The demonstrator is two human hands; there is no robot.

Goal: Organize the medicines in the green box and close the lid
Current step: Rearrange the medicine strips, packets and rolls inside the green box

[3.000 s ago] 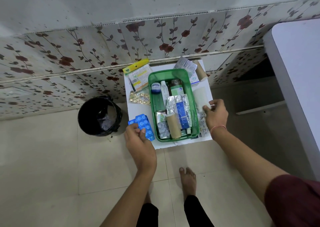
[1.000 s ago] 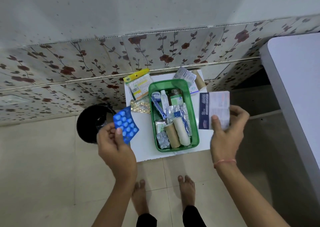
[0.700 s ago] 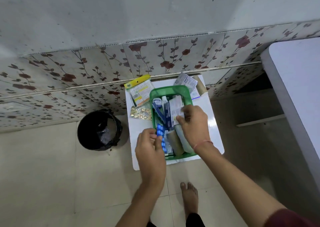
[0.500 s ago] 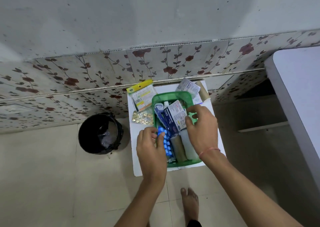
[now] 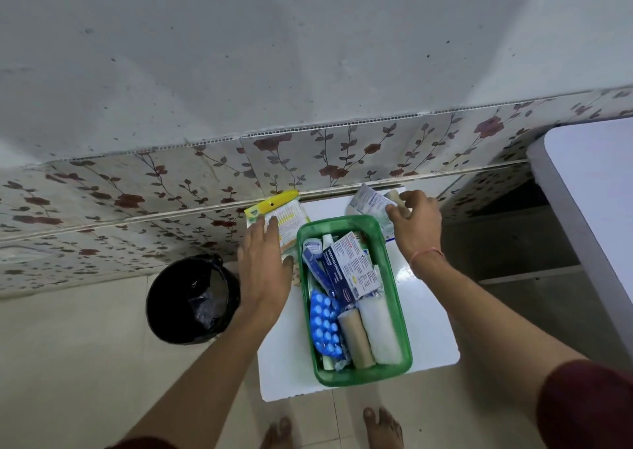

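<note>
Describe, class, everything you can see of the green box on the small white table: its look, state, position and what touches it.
The green box is a translucent plastic tub, rectangular with rounded corners and a rolled rim. It sits open on the white table, long side running away from the person; no lid is visible. Inside lie a blue blister pack, a tan roll, a white roll and a printed carton. Neither hand touches it.
</note>
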